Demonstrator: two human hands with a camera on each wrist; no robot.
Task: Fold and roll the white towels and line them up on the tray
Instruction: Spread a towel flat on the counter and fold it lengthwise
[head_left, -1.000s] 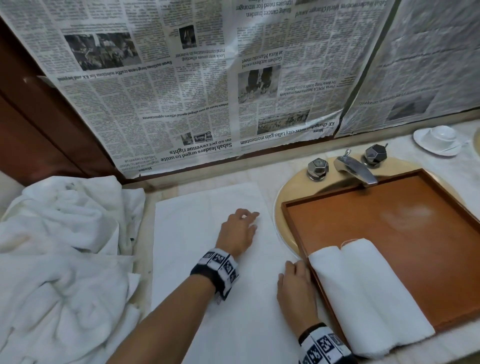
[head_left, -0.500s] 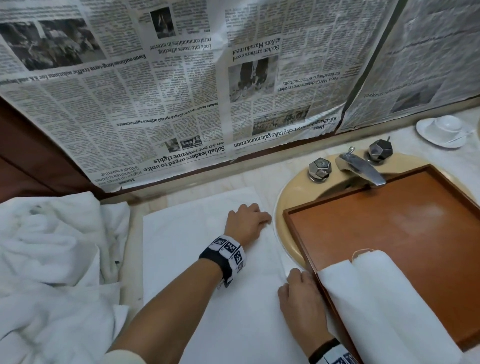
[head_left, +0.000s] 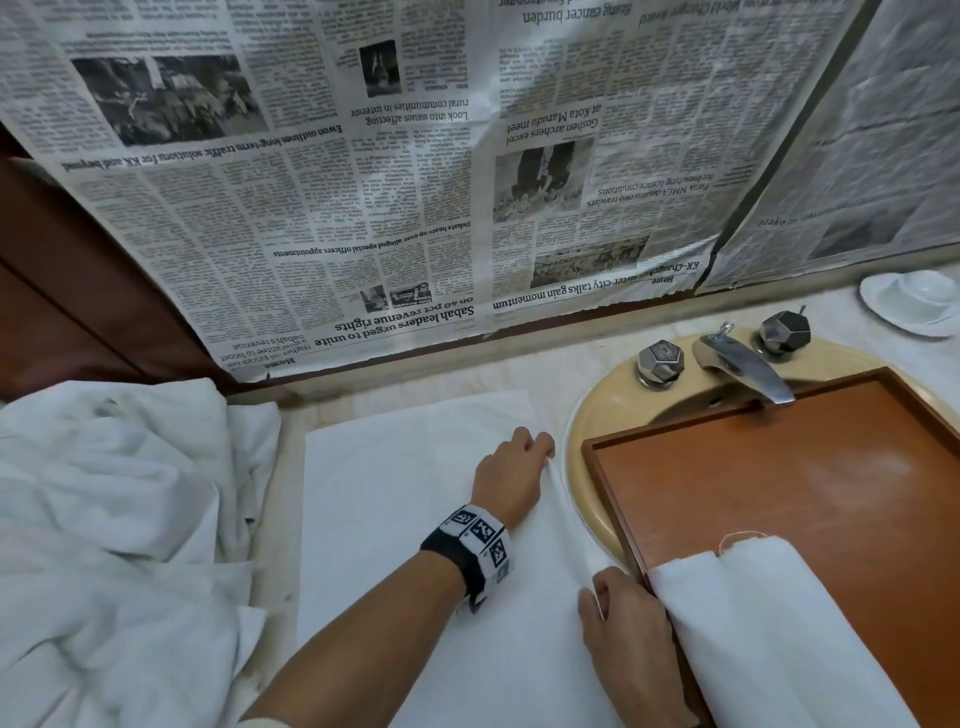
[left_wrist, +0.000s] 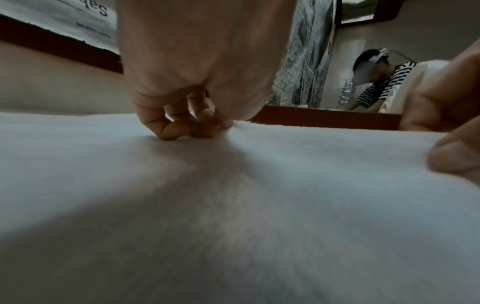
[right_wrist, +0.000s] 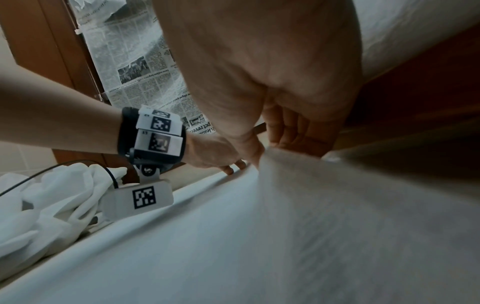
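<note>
A white towel (head_left: 410, 525) lies flat on the counter in front of me. My left hand (head_left: 537, 449) pinches its right edge at the far end, fingers curled onto the cloth (left_wrist: 197, 129). My right hand (head_left: 605, 590) pinches the same edge nearer to me, lifting it into a ridge (right_wrist: 270, 162). The brown wooden tray (head_left: 810, 467) sits over the sink to the right. Two rolled white towels (head_left: 769, 623) lie side by side at its near left corner.
A heap of crumpled white towels (head_left: 114, 519) fills the counter on the left. The faucet (head_left: 743, 364) with two knobs stands behind the tray. A white cup and saucer (head_left: 914, 301) sit at the far right. Newspaper (head_left: 415, 182) covers the wall behind.
Both hands moved right from the flat towel to its right edge and took hold of it. The edge now stands raised between them.
</note>
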